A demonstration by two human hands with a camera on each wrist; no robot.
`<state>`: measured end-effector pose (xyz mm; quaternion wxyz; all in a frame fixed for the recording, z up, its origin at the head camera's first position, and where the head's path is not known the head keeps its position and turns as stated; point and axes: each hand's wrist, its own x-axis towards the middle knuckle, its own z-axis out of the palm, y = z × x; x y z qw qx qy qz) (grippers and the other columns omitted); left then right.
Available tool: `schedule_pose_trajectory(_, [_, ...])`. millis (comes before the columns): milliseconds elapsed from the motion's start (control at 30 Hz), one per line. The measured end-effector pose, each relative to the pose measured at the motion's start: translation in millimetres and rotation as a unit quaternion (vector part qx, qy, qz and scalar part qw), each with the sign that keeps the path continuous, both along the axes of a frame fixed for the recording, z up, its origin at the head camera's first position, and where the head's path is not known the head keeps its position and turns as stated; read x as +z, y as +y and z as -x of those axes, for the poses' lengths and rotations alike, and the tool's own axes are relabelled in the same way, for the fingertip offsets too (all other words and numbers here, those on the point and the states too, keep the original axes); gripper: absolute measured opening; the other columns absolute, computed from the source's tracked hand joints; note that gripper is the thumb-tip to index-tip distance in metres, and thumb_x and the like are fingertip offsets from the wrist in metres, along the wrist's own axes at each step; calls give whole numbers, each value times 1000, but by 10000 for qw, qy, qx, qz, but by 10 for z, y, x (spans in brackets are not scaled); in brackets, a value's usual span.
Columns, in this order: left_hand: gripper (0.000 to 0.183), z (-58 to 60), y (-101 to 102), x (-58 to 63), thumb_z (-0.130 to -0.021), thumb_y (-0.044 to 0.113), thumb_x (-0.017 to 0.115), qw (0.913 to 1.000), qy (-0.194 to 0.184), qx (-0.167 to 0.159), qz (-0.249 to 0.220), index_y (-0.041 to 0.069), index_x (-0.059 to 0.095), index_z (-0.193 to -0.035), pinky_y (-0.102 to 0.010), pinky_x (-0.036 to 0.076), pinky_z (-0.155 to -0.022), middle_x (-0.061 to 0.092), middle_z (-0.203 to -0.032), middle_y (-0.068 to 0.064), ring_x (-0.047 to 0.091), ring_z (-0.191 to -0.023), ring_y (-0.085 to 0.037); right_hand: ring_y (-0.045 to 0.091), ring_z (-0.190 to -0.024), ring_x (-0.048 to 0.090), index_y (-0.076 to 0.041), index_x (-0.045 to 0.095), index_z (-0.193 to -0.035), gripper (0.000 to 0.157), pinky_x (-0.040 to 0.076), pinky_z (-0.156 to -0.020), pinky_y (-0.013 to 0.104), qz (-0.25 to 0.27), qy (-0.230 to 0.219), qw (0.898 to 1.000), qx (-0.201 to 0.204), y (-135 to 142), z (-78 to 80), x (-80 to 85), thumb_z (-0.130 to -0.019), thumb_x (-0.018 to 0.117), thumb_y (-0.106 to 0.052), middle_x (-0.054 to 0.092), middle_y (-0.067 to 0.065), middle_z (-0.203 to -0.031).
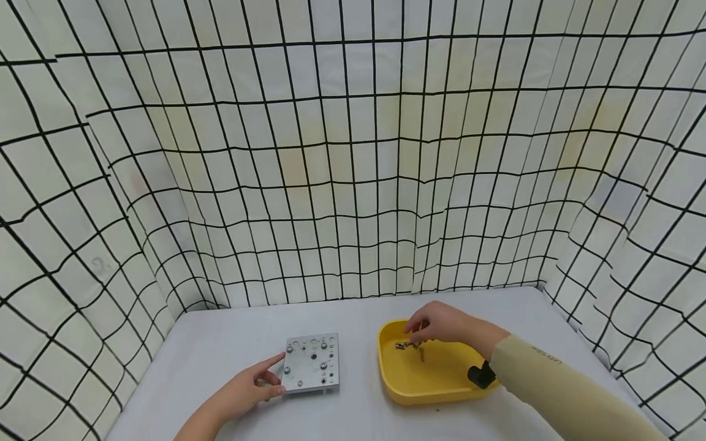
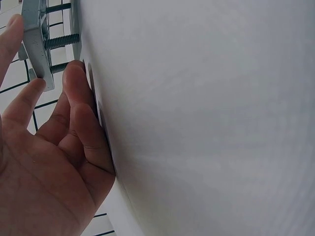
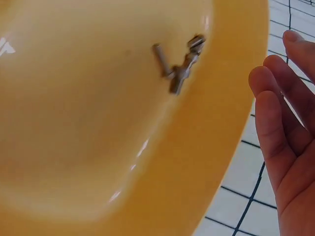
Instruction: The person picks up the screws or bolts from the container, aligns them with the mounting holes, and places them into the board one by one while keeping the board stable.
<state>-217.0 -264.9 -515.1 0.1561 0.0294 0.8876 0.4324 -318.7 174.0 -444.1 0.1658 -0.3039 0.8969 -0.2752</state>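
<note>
A square silver metal plate (image 1: 305, 361) with holes and several bolt heads sits left of centre. My left hand (image 1: 250, 387) touches its left side, index fingertip and thumb spread along the edge. The left wrist view shows threaded bolts (image 2: 61, 41) projecting beneath the plate, and the other fingers (image 2: 91, 132) bent close to the tabletop. Over the far side of a yellow tray (image 1: 399, 389), my right hand (image 1: 441, 321) reaches down with bent fingers. Small metal screws (image 3: 181, 73) lie in a cluster in the tray; the right wrist view shows them away from the parted fingertips.
A white-covered table (image 1: 215, 343) carries the plate and the tray. White cloth walls with a black grid (image 1: 353, 184) rise behind and on both sides. A black object (image 1: 481, 375) overlaps the tray's right side, right by the right wrist.
</note>
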Motion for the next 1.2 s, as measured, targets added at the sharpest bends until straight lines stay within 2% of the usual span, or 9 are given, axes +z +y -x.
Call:
schedule_pose_trajectory(167, [88,-15,-7,9,-79,42,82,10000,34,34,25,10,43,-150,-33,44,-66,62,-100,-1,59,-79,-18,12,-71,60,-18,79,-102,13,51,-63,28,-135,48,9999,-31,161,13,-66,-90,74,-20,65,-12,-82])
schedule_pose_trajectory(300, [86,-25,3,39,-80,38,81,10000,9,72,28,9,42,-150,-33,45,-66,62,-100,-2,59,-80,-18,9,-72,58,-20,79,-98,10,50,-65,26,-597,200,9980,108,187,26,-117,-89,75,-19,63,-15,-80])
schedule_pose_trajectory(433, [85,-25,16,59,-81,36,81,10000,14,91,18,9,42,-151,-34,45,-66,62,-101,-2,59,-80,-18,7,-73,54,-21,79,-95,8,47,-68,26,-1145,484,9915,373,175,44,-179,-89,76,-20,60,-17,-77])
schedule_pose_trajectory(533, [84,-18,24,53,-82,36,81,10000,45,47,-6,9,42,-151,-34,45,-66,63,-101,-1,60,-80,-17,6,-72,52,-22,80,-93,7,47,-70,26,-1362,629,9873,529,164,57,-226,-88,76,-18,59,-18,-76])
schedule_pose_trajectory(733, [84,-7,19,32,-82,35,81,9999,18,-21,-123,8,41,-151,-33,46,-66,62,-101,-2,60,-81,-17,5,-72,51,-23,80,-90,9,47,-72,26,-1554,815,9822,678,156,90,-310,-89,75,-16,60,-19,-77])
schedule_pose_trajectory(967, [84,-21,19,51,-82,35,81,9999,20,-27,-151,8,41,-151,-32,46,-65,61,-101,-2,59,-81,-18,5,-73,51,-23,80,-89,10,48,-75,27,-1655,859,9798,720,131,121,-333,-88,75,-14,61,-18,-79])
schedule_pose_trajectory(1200, [84,-44,17,77,-82,36,81,9999,5,-7,-135,8,41,-151,-32,45,-65,61,-101,-2,59,-81,-18,7,-74,51,-20,78,-90,10,49,-76,28,-1636,638,9825,628,125,136,-371,-86,77,-11,62,-15,-83])
